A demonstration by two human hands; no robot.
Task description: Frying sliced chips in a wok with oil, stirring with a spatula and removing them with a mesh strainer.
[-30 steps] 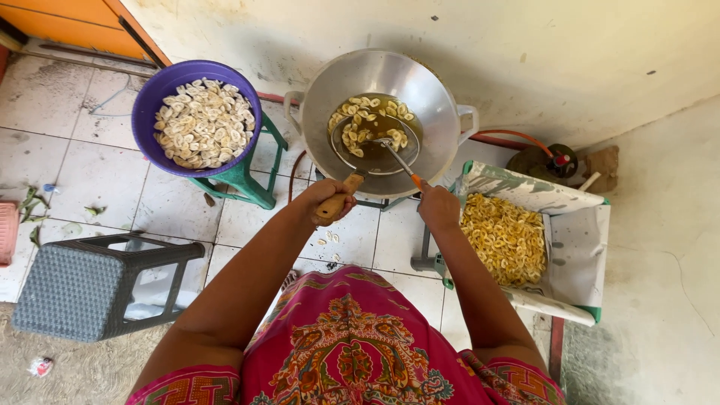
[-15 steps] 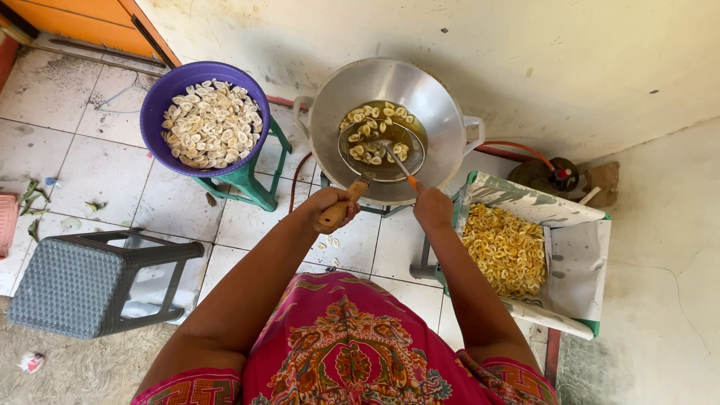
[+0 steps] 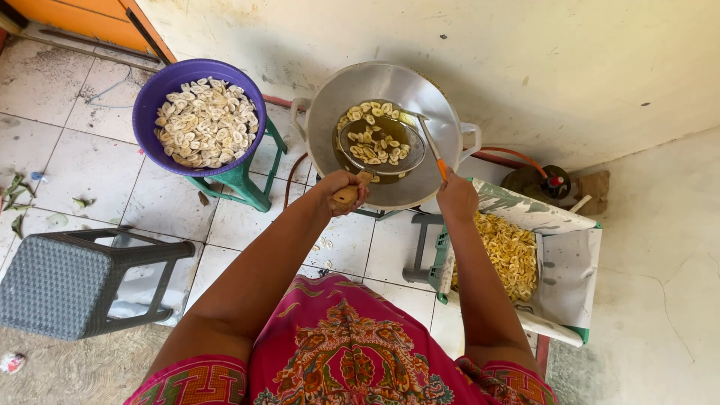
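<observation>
A big metal wok holds hot oil with pale banana slices frying in it. My left hand grips the wooden handle of a round wire skimmer that rests in the oil with slices on it. My right hand holds an orange-handled utensil whose tip reaches into the wok at the right side. Both hands are at the wok's near rim.
A purple basin of raw slices sits on a green stool to the left. A paper-lined crate of fried yellow chips stands to the right. A grey plastic stool is near left; a gas cylinder stands behind the crate.
The view has shifted a little. Both utensils have moved within the wok, the skimmer now lying in the oil under the slices.
</observation>
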